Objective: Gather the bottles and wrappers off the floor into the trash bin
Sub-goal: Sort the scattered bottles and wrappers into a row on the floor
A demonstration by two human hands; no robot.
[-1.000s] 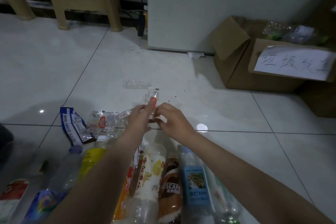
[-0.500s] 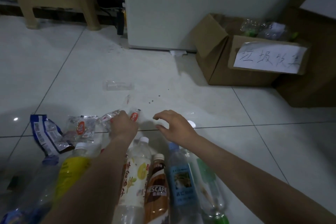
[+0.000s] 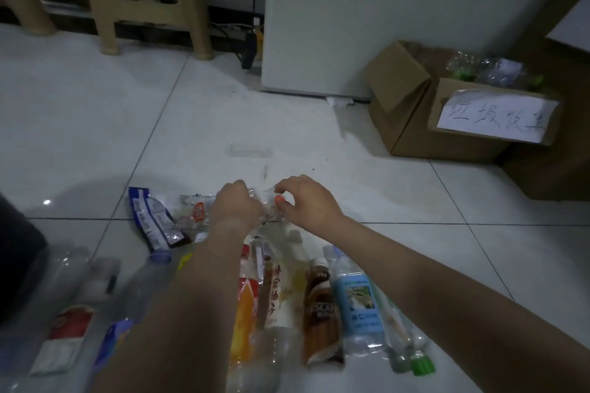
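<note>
My left hand [image 3: 237, 207] is closed over clear crinkled wrappers [image 3: 267, 210] on the floor. Beside it my right hand [image 3: 306, 201] pinches the same bundle at a piece with an orange-red spot [image 3: 279, 200]. More wrappers lie to the left: a clear one with a red logo [image 3: 195, 212] and a blue-and-white one [image 3: 150, 217]. A clear wrapper [image 3: 250, 150] lies alone farther out. Several bottles lie in a row beneath my arms, among them a brown coffee bottle [image 3: 323, 306] and a blue-labelled one [image 3: 356, 300]. The cardboard trash box [image 3: 415, 124] with a handwritten paper sign stands at the right.
A white cabinet [image 3: 367, 16] stands behind the box, with a power strip and cables [image 3: 249, 45] at its left. Beige plastic chair legs [image 3: 191, 6] are at the back left. A second brown box [image 3: 555, 166] sits right of the trash box. Crushed bottles show inside the trash box.
My right hand moved left and closed onto the clear wrappers held by my left hand. The camera tilted, shifting the view of the floor.
</note>
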